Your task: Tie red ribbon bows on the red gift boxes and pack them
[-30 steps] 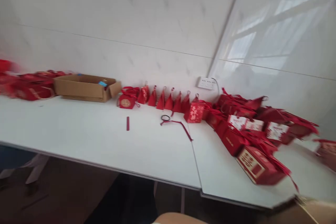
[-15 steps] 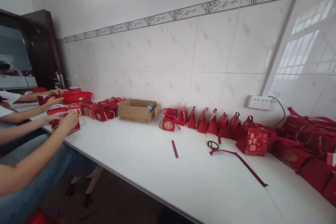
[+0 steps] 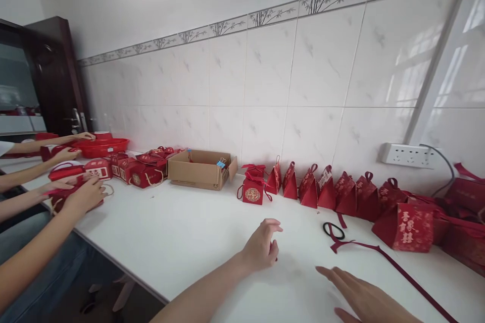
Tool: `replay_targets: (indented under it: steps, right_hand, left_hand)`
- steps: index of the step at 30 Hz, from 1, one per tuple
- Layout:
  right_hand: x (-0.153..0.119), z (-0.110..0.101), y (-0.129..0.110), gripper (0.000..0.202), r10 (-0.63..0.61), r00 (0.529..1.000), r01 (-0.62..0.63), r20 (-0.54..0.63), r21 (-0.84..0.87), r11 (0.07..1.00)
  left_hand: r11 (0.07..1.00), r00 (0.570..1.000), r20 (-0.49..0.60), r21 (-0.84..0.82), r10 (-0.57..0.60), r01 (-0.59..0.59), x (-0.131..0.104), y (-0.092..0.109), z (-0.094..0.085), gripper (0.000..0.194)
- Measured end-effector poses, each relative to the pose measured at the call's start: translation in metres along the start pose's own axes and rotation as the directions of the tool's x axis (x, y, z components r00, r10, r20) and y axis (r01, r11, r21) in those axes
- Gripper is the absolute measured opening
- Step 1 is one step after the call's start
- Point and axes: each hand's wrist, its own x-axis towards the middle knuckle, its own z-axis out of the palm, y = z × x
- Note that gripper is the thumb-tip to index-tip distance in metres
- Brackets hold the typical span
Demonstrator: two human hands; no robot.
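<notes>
My left hand (image 3: pixel 261 246) is over the white table (image 3: pixel 182 232), its fingers curled. Between thumb and fingers shows a bit of a dark red strip (image 3: pixel 271 248); most of it is hidden by the hand. To the right, low in the view, my right hand (image 3: pixel 359 292) reaches in palm down with its fingers stretched out and nothing in them. Beyond it lie a black ring (image 3: pixel 334 231) and a long dark red ribbon (image 3: pixel 399 267). A small red gift box (image 3: pixel 252 193) with a gold round print stands beyond my left hand.
Several red pyramid boxes (image 3: pixel 345 197) line the wall, with a red printed box (image 3: pixel 415 229) at the right. A cardboard box (image 3: pixel 195 171) stands further left. At the far left, other people's hands (image 3: pixel 83 194) handle red boxes near a red basin (image 3: pixel 102 149).
Both my hands have come into view from below. My left hand has closed on the red strip that lay on the table. The view has shifted slightly.
</notes>
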Motion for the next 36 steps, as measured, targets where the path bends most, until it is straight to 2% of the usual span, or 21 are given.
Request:
replay_targets:
  steps: [2, 4, 8, 11, 15, 18, 20, 25, 27, 30, 33, 36]
  right_hand:
    - [0.028, 0.012, -0.018, 0.046, -0.005, 0.996, 0.006, 0.092, -0.006, 1.0]
    - [0.058, 0.015, -0.029, 0.044, -0.015, 0.991, 0.015, 0.132, 0.002, 1.0]
    - [0.124, 0.012, -0.031, 0.043, -0.016, 0.974, 0.036, 0.226, -0.082, 0.996]
    - [0.176, 0.007, -0.031, 0.048, 0.071, 0.954, -0.019, 0.292, -0.176, 0.984]
    - [0.242, 0.005, -0.039, 0.053, 0.163, 0.952, -0.103, 0.258, -0.229, 0.968]
    - [0.282, 0.009, -0.048, 0.053, 0.225, 0.953, -0.175, 0.203, -0.237, 0.956]
    - [0.305, 0.013, -0.054, 0.059, 0.309, 0.936, -0.263, 0.169, -0.249, 0.932]
    - [0.345, 0.024, -0.066, 0.08, 0.533, 0.826, -0.494, 0.181, -0.222, 0.841]
    - [0.355, 0.029, -0.069, 0.081, 0.582, 0.789, -0.549, 0.2, -0.196, 0.812]
    - [0.363, 0.039, -0.071, 0.072, 0.625, 0.753, -0.6, 0.208, -0.174, 0.781]
    - [0.363, 0.051, -0.07, 0.061, 0.634, 0.753, -0.61, 0.179, -0.174, 0.773]
    - [0.358, 0.062, -0.065, 0.057, 0.595, 0.794, -0.572, 0.128, -0.176, 0.801]
  left_hand:
    - [0.996, 0.994, -0.067, -0.05, -0.082, 0.079, 0.001, -0.005, 0.001, 0.043]
    - [0.988, 0.985, -0.12, -0.101, -0.127, 0.115, 0.002, -0.008, 0.001, 0.043]
    - [0.956, 0.939, -0.243, -0.227, -0.243, 0.188, 0.002, -0.015, -0.005, 0.036]
    - [0.926, 0.905, -0.257, -0.264, -0.338, 0.271, 0.001, -0.023, -0.011, 0.031]
    - [0.896, 0.887, -0.219, -0.285, -0.406, 0.34, 0.002, -0.032, -0.014, 0.031]
    - [0.895, 0.896, -0.184, -0.28, -0.405, 0.347, 0.003, -0.035, -0.013, 0.033]
    - [0.903, 0.905, -0.169, -0.265, -0.39, 0.34, 0.003, -0.035, -0.012, 0.033]
    - [0.91, 0.919, -0.15, -0.266, -0.364, 0.317, 0.002, -0.032, -0.006, 0.025]
    - [0.917, 0.926, -0.149, -0.263, -0.347, 0.301, 0.001, -0.031, -0.004, 0.022]
    - [0.918, 0.924, -0.151, -0.252, -0.351, 0.307, 0.0, -0.03, -0.002, 0.025]
    - [0.913, 0.92, -0.135, -0.239, -0.368, 0.33, -0.001, -0.03, -0.002, 0.035]
    - [0.918, 0.922, -0.14, -0.223, -0.362, 0.327, -0.001, -0.031, -0.001, 0.04]
